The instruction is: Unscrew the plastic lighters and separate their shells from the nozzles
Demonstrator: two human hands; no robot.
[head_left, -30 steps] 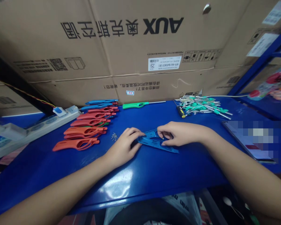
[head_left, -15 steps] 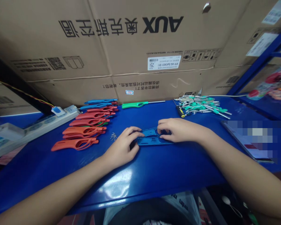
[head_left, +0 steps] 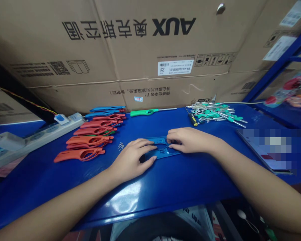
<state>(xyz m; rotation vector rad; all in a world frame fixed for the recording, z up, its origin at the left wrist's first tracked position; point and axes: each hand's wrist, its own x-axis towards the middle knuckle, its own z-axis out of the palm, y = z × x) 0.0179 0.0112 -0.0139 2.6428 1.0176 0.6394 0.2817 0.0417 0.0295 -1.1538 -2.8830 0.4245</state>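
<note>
Two blue lighter shell halves lie side by side on the blue table, with a gap between them near the middle. My left hand grips their left ends, fingers over the far half and thumb along the near one. At the right ends, my right hand is closed with fingertips and thumb on the halves; part of the shells is hidden under it. Left of my left hand is a small pile of metal screws. Beyond the hands lies a green lighter with a metal tube.
Red, orange and blue lighter shells lie in a row at left, beside a power strip. Several metal tubes with green parts are heaped at back right near a screwdriver. A tablet-like device lies right. Cardboard stands behind.
The two shell halves have spread further apart at the middle. My left fingers and thumb have opened wider over them; my right hand has shifted slightly left.
</note>
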